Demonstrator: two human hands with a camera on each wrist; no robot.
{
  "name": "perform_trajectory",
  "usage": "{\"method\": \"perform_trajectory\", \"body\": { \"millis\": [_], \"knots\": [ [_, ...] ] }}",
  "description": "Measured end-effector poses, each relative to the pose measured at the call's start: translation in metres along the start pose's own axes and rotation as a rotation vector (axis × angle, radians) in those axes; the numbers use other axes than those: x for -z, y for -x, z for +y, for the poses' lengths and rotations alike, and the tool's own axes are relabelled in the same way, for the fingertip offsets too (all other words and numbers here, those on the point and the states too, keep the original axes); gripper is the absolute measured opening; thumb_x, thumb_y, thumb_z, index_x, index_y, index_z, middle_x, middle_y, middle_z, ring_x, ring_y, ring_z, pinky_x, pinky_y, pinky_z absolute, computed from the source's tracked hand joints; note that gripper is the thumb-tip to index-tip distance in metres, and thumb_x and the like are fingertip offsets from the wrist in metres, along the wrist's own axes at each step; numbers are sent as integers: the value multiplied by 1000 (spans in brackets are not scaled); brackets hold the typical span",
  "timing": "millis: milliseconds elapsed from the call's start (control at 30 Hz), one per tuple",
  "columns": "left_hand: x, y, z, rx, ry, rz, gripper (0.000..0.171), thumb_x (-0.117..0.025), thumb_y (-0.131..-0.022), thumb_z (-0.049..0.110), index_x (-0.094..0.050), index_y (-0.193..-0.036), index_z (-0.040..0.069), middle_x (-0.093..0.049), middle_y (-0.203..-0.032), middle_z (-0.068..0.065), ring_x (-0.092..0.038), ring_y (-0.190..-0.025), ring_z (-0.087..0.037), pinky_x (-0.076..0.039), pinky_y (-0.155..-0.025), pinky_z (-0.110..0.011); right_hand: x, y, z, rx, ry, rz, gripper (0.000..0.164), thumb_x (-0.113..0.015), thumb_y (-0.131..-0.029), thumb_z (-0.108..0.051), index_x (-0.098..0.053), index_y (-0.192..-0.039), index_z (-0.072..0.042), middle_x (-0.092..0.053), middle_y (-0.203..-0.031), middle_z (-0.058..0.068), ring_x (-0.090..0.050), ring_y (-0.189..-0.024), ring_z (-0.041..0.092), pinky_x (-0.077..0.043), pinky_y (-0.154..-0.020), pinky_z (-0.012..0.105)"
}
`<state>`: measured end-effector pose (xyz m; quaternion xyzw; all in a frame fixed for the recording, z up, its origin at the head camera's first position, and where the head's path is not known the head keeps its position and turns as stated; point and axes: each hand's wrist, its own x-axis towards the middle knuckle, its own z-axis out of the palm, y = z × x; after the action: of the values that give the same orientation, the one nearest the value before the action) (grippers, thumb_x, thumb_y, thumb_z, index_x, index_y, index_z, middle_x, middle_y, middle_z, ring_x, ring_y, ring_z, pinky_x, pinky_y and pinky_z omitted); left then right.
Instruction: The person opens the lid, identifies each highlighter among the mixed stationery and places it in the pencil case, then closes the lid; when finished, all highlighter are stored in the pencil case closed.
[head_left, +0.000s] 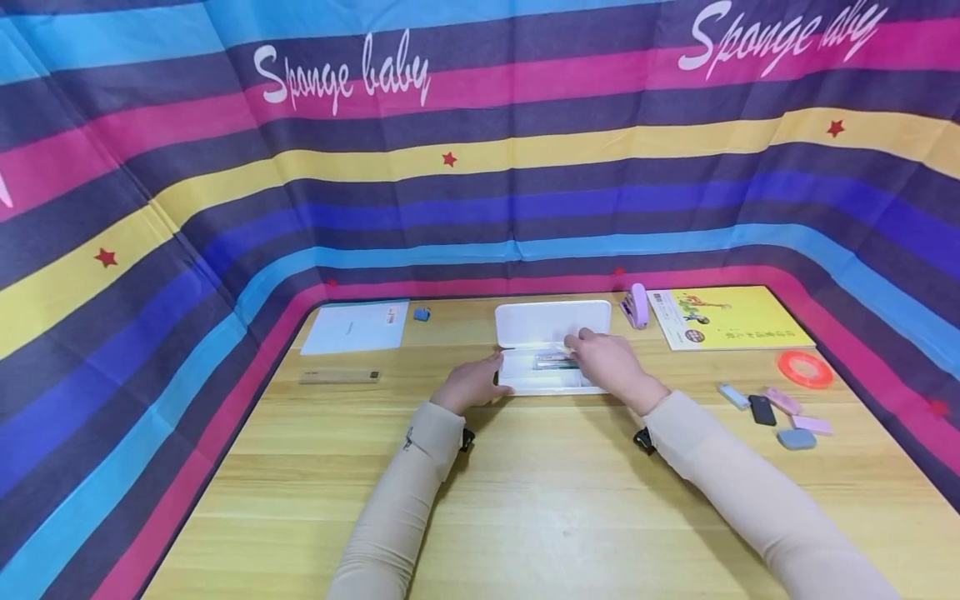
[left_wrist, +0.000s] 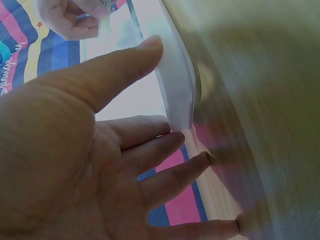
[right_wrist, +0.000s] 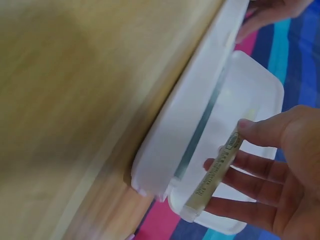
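A white pencil case [head_left: 517, 385] lies with its lid [head_left: 551, 323] raised at the back. Inside it, a slim clear item [head_left: 553, 362] shows in a compartment. My left hand [head_left: 471, 385] is at the case's left end, thumb against the front wall and the other fingers straight and spread, as the left wrist view shows. Over the right part of the case, my right hand [head_left: 609, 360] pinches a pale highlighter [right_wrist: 215, 175] between thumb and fingers. In the right wrist view the highlighter is tilted and overlaps the white lid.
Left are a white booklet [head_left: 356, 327], a small blue sharpener-like piece [head_left: 422, 314] and a flat beige bar [head_left: 340, 377]. Right are a purple stapler [head_left: 637, 306], a yellow book [head_left: 738, 318], an orange ring [head_left: 787, 369] and several small blocks [head_left: 762, 410]. Striped cloth [head_left: 480, 192] encloses the table.
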<state>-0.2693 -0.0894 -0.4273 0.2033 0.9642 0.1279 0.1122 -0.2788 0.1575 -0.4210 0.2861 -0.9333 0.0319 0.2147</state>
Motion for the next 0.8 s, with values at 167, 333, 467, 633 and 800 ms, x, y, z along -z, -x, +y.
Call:
{"method": "perform_trajectory", "body": {
  "millis": [167, 333, 467, 633, 800],
  "knots": [
    [-1, -1, 0, 11, -4, -7, 73, -53, -81, 46, -22, -138, 12, -21, -141, -3, -26, -124, -21, -26, -98, -37, -6, -5, -5, 37, 30, -18, 19, -60, -78, -11, -62, -96, -14, -49, -71, 3, -46, -53, 16, -33, -34, 28],
    [-3, -2, -1, 11, -5, -10, 75, -53, -80, 48, -22, -138, 13, -20, -141, -2, -26, -124, -21, -27, -98, -37, -13, -6, -9, 54, 61, -55, 25, -53, -77, -3, -64, -96, -16, -51, -74, 3, -47, -55, 16, -35, -35, 29],
    [-3, -3, -1, 14, 5, -11, 75, -54, -80, 48, -22, -138, 13, -20, -141, -2, -27, -124, -22, -28, -97, -37, -16, -9, -11, 49, 67, -60, 25, -52, -77, -3, -64, -94, -16, -51, -73, 3, -47, -56, 17, -35, -35, 29],
    [-2, -3, -1, 19, -10, -11, 74, -53, -80, 48, -22, -138, 13, -20, -141, -2, -26, -125, -20, -27, -98, -36, -16, -12, -13, 37, 67, -55, 22, -53, -76, -3, -65, -92, -15, -51, -74, 3, -48, -57, 17, -34, -35, 30],
    [-1, -2, 0, 17, -8, -10, 74, -53, -81, 47, -22, -138, 12, -20, -141, -2, -25, -125, -20, -26, -98, -36, -19, -10, -13, 27, 73, -50, 22, -54, -74, -4, -65, -90, -14, -51, -73, 4, -48, -56, 18, -35, -35, 32]
  ]
}}
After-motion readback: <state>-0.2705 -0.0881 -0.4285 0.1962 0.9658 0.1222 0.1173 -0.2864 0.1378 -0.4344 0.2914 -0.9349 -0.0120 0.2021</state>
